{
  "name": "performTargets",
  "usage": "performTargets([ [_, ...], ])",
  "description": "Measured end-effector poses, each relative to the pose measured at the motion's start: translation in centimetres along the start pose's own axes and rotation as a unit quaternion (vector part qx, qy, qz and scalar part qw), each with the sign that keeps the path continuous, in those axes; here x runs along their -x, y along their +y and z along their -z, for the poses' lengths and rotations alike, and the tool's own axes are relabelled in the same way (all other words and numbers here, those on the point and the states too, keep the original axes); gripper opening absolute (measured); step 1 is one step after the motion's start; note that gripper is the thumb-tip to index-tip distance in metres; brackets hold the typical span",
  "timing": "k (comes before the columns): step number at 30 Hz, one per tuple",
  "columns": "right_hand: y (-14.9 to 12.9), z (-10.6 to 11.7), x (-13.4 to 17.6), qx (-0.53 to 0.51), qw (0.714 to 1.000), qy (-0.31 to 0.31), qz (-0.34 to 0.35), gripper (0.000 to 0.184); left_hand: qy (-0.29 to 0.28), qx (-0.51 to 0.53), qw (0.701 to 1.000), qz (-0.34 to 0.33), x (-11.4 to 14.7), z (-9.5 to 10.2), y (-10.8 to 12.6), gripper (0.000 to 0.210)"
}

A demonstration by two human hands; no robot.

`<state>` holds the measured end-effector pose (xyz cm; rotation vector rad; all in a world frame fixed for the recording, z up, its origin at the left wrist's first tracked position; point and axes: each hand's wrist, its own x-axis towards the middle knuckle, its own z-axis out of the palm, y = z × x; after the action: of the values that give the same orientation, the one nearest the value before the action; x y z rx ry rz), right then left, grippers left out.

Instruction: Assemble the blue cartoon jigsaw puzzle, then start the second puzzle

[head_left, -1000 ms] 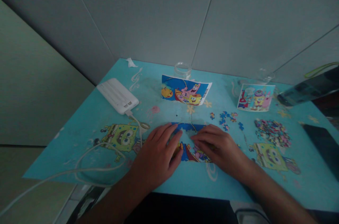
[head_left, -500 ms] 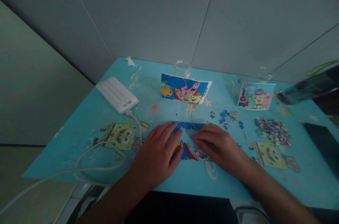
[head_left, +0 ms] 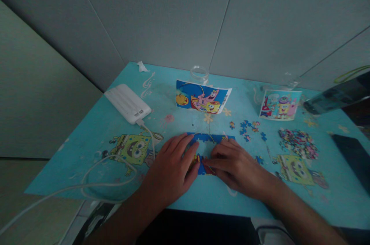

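A partly assembled jigsaw puzzle lies in front of me, its blue top strip and red-and-blue lower part showing around a gap. My left hand rests over its left side, fingers stretched out and lying flat, covering that edge. Over the right side is my right hand, its fingers bent together and the forefinger tip touching the lower pieces near the red boat. Whatever may be between those fingertips is hidden. Several loose jigsaw pieces lie beyond my right hand, and one blue piece sits close beside it.
Behind the puzzle stands a picture card before a clear round container. A second card, a heap of pieces, a dark bottle and a dark flat object are rightward. A white power bank trails its cable leftward.
My right hand has shifted toward me and its fingertips moved from the gap down to the lower pieces, uncovering the upper right strip. My left hand has stayed in place.
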<state>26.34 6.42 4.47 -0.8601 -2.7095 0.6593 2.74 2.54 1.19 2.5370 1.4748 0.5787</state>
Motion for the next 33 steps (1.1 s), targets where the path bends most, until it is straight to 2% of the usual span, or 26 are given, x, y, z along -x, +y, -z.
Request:
performTargets([
  [3, -0.2, 0.1, 0.0, 0.030, 1.000, -0.009, 0.002, 0.024, 0.001, -0.001, 1.000, 0.000, 0.0, 0.0, 0.1, 0.042],
  [6, -0.2, 0.5, 0.3, 0.030, 0.999, 0.009, 0.009, 0.026, 0.006, 0.001, 1.000, -0.002, 0.0, 0.0, 0.1, 0.043],
  [10, 0.5, 1.2, 0.9, 0.017, 0.994, 0.103, -0.015, 0.026, 0.000, 0.002, 1.000, -0.004, -0.1, 0.0, 0.0, 0.042],
  [12, 0.8, 1.3, 1.1, 0.020, 0.986, 0.162, -0.041, 0.024, -0.005, 0.001, 1.000, -0.003, 0.0, 0.1, -0.1, 0.042],
  [15, 1.0, 1.5, 1.3, 0.018, 0.971, 0.218, -0.100, 0.021, -0.006, -0.003, 1.000, -0.004, 0.1, 0.1, -0.1, 0.042],
  [18, 1.4, 2.3, 1.5, 0.023, 0.943, 0.285, -0.172, 0.021, -0.005, -0.007, 1.000, -0.005, 0.1, 0.0, -0.1, 0.042],
  [23, 3.8, 4.9, 3.4, 0.095, 0.864, 0.410, -0.276, 0.020, 0.010, -0.012, 1.000, -0.015, 0.1, -0.1, -0.2, 0.042],
  [26, 5.6, 5.9, 4.8, 0.115, 0.831, 0.421, -0.346, 0.024, 0.011, -0.015, 1.000, -0.018, 0.1, -0.2, -0.2, 0.042],
  [29, 7.0, 5.9, 5.5, 0.109, 0.823, 0.406, -0.382, 0.026, 0.007, -0.017, 1.000, -0.018, 0.1, -0.4, -0.4, 0.043],
  [33, 7.8, 5.6, 5.4, 0.113, 0.823, 0.395, -0.393, 0.028, 0.007, -0.018, 1.000, -0.025, 0.1, -0.5, -0.5, 0.043],
])
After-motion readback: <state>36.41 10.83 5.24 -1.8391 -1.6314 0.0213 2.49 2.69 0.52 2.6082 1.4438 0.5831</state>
